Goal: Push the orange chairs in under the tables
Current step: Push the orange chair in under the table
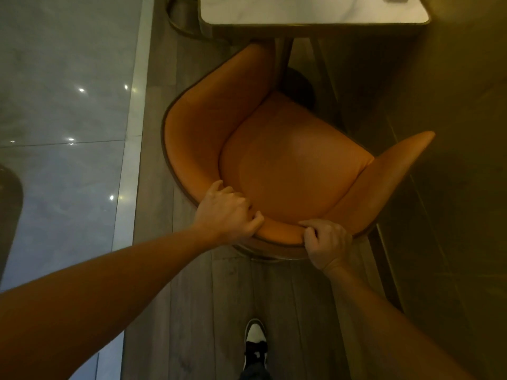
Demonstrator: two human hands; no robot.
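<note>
Seen from above, two bare hands grip the near edge of an orange chair's curved backrest. The left hand (225,212) is closed over the rim, fingers curled onto the inner padded side and thumb tucked against the cushioned edge. The right hand (326,242), just to its right, is closed the same way, fingers wrapped over the top of the rim. A short stretch of backrest shows between the two hands. Both forearms reach in from the near corners of the view.

The orange chair (288,160) is a tub-shaped seat with a rounded cushion and a wraparound back that sweeps up into two arms. It is turned at an angle: its left arm reaches toward the far side and ends beside the table's edge, while its right arm points out to the right. The open front faces the far right.

The table (301,12) lies at the far edge of the view, with a pale marble-like top and a metal-coloured rim. Most of the seat lies on the near side of the table edge, not under it.

The chair stands on a grey wood-plank floor (192,311). To the left lies glossy pale tile (63,105) showing light reflections. Near the bottom, one black-and-white shoe (255,341) rests on the planks.
</note>
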